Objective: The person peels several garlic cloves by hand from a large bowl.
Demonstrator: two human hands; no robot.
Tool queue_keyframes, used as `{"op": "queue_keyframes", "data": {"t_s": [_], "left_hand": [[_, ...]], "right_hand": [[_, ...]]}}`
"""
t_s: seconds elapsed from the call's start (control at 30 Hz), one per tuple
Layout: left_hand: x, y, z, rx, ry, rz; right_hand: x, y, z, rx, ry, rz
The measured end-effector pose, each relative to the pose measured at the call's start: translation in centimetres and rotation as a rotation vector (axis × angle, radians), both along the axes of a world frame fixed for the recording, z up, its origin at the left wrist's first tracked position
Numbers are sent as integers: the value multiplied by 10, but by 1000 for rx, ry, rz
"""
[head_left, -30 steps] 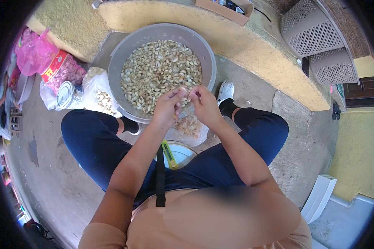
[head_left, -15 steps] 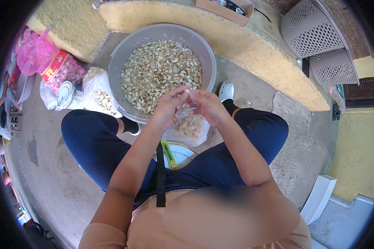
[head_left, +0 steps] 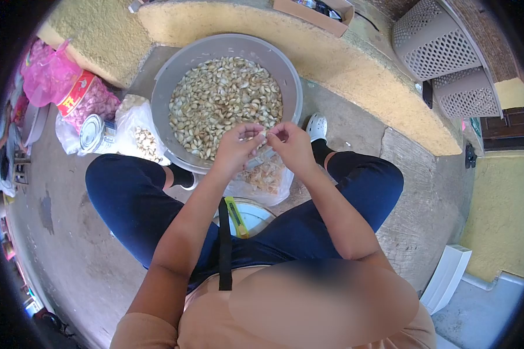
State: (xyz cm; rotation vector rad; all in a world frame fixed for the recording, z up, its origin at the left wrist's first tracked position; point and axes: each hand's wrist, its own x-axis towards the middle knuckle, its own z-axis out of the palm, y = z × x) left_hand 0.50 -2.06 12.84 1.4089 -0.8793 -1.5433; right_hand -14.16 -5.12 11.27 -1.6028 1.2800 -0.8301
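Observation:
A large grey tub (head_left: 291,75) holds many pale garlic cloves (head_left: 227,99). Over its near right rim my left hand (head_left: 239,148) pinches a small whitish clove (head_left: 264,134) between thumb and fingers. My right hand (head_left: 291,148) is closed at the other side of that clove, its fingertips touching it. Beneath both hands lies a clear plastic bag (head_left: 279,195) with thin papery peels (head_left: 265,176). Left of the tub, a white bag (head_left: 135,110) holds more cloves.
A metal can (head_left: 92,135) and a pink net sack (head_left: 96,102) stand at the left. A yellow knife (head_left: 236,216) lies on a white lid (head_left: 256,215) between my legs. A low yellow wall (head_left: 355,75) curves behind the tub.
My right hand's fingers have drawn in from a more spread pose and pinch closer to the clove. My left hand has barely moved.

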Motion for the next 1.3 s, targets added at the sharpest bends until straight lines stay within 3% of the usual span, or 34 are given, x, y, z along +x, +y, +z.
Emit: {"op": "queue_keyframes", "data": {"t_s": [0.1, 0.3, 0.4, 0.6, 0.7, 0.8, 0.9, 1.0, 1.1, 1.2, 1.3], "left_hand": [[0, 1, 4, 18, -25, -19], [5, -1, -7, 34, 92, 29], [6, -2, -7, 22, 153, 46], [8, -1, -2, 75, 272, 74], [9, -2, -6, 104, 352, 76], [7, -2, -12, 111, 395, 79], [4, -1, -11, 98, 405, 70], [4, 1, -11, 80, 406, 54], [6, 0, -12, 90, 412, 64], [5, 1, -10, 108, 395, 72], [3, 1, -12, 118, 355, 68]], "right_hand": [[-1, 0, 5, 36, 51, 65], [-5, -10, 12, 297, -379, -49], [-16, -14, 13, 310, -219, 92], [-30, -11, 1, 10, 565, 525], [-30, -8, -18, 67, 674, 662], [-22, -9, -16, 156, 853, 616], [-23, -12, -5, 54, 730, 525], [-20, -16, 8, 475, 350, 332], [-20, -18, 22, 551, 220, 354], [-18, -17, 20, 525, -4, 298], [-12, -10, 24, 423, -56, 309]]}}
